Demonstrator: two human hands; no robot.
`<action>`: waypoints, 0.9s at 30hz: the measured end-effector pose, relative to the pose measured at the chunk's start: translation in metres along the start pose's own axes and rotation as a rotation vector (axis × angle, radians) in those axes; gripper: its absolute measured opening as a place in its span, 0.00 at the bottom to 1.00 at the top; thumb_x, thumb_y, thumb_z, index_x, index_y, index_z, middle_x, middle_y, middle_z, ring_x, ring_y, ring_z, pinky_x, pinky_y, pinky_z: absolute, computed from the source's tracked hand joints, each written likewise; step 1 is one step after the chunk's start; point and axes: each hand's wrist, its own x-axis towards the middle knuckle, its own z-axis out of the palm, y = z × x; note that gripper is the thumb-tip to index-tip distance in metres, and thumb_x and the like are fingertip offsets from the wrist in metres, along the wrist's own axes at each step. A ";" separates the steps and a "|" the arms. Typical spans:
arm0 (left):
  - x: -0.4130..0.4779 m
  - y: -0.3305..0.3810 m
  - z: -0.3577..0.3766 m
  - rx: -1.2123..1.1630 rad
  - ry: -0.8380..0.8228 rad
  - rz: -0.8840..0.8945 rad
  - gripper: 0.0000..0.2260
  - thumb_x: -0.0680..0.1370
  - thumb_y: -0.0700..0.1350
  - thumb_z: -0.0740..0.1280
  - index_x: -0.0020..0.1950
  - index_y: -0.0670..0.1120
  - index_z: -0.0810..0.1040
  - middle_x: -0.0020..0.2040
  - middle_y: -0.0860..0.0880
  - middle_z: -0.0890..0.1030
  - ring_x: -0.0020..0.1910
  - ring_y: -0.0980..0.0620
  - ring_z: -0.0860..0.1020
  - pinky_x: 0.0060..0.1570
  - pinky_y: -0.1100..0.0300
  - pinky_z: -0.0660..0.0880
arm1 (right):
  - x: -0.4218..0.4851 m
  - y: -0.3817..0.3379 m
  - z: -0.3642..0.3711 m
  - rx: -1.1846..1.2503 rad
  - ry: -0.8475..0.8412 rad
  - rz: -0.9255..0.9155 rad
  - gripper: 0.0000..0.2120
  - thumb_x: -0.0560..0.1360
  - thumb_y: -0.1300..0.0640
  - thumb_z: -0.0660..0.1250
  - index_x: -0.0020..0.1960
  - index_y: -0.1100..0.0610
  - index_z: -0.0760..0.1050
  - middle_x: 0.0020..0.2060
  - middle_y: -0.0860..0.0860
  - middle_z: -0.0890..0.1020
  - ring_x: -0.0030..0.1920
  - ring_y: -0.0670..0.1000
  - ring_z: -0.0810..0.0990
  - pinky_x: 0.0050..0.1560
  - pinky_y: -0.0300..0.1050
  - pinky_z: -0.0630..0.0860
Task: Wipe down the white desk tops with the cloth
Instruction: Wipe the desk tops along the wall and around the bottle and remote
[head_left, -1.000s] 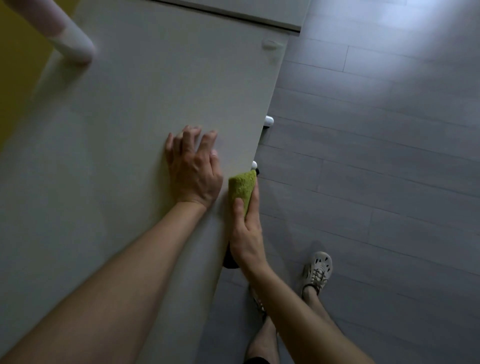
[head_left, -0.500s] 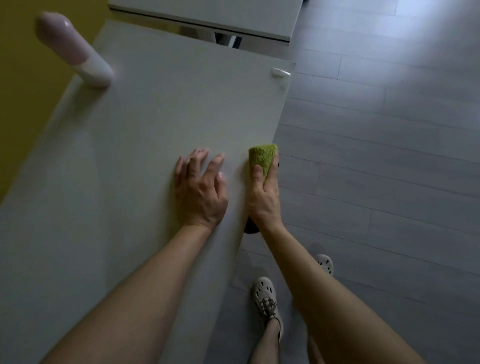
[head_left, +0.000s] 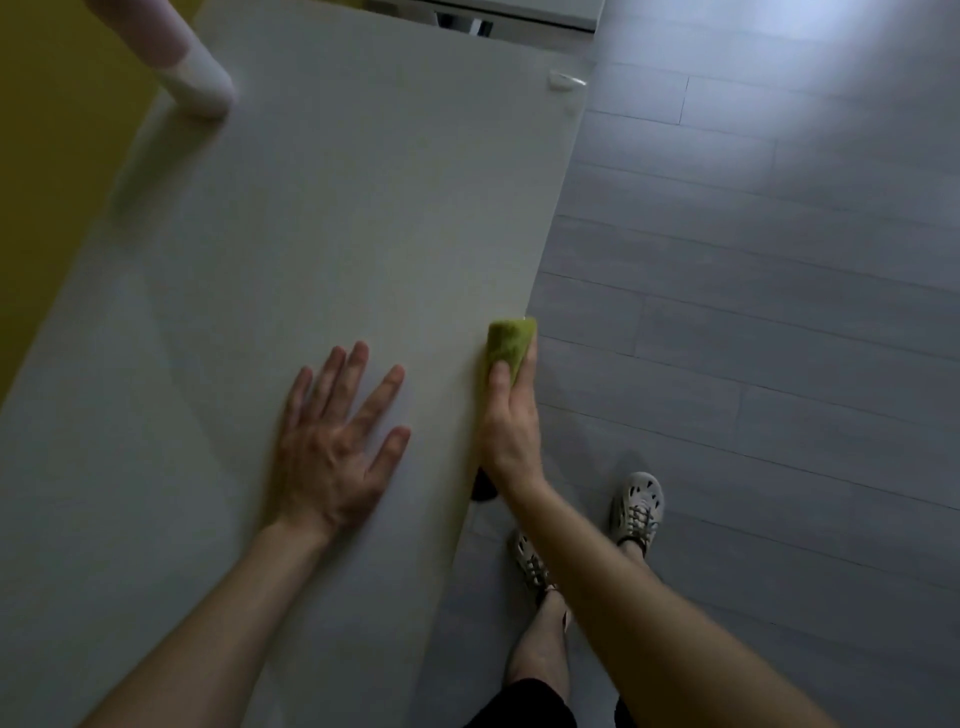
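A long white desk top (head_left: 322, 218) runs from the near left to the far middle. A folded green cloth (head_left: 510, 340) lies over the desk's right edge. My right hand (head_left: 511, 415) grips the cloth there, thumb on top and fingers down the side of the edge. My left hand (head_left: 337, 441) rests flat on the desk top with its fingers spread, a little left of the cloth.
A pink and white cylinder (head_left: 179, 62) stands at the desk's far left by a yellow wall (head_left: 47, 156). A small white tab (head_left: 566, 80) sits at the far right corner. Another white desk (head_left: 519, 15) follows behind. Grey plank floor (head_left: 753, 312) and my feet (head_left: 636, 506) lie right.
My right hand has slid the green cloth forward along the desk's right edge. My left hand has uncurled and now lies flat with spread fingers. I have stepped forward along the desk.
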 end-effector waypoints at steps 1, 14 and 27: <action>0.004 -0.001 0.001 0.000 0.010 -0.006 0.30 0.84 0.62 0.59 0.86 0.56 0.64 0.89 0.47 0.56 0.88 0.45 0.55 0.84 0.37 0.55 | 0.021 -0.009 0.000 0.006 0.022 -0.004 0.31 0.88 0.38 0.51 0.88 0.38 0.45 0.86 0.49 0.62 0.83 0.55 0.66 0.72 0.45 0.63; 0.026 -0.008 0.003 -0.003 0.157 -0.016 0.27 0.84 0.61 0.62 0.83 0.54 0.71 0.85 0.43 0.66 0.85 0.42 0.63 0.83 0.39 0.57 | -0.079 0.046 0.013 0.014 -0.114 -0.093 0.32 0.84 0.34 0.52 0.87 0.34 0.49 0.80 0.25 0.58 0.76 0.24 0.59 0.79 0.39 0.59; -0.078 0.005 -0.002 -0.038 0.099 0.055 0.25 0.85 0.54 0.62 0.81 0.48 0.72 0.83 0.41 0.68 0.84 0.40 0.64 0.82 0.37 0.60 | -0.196 0.111 0.024 0.065 -0.184 -0.208 0.29 0.87 0.44 0.55 0.85 0.35 0.50 0.82 0.30 0.58 0.79 0.27 0.58 0.77 0.28 0.57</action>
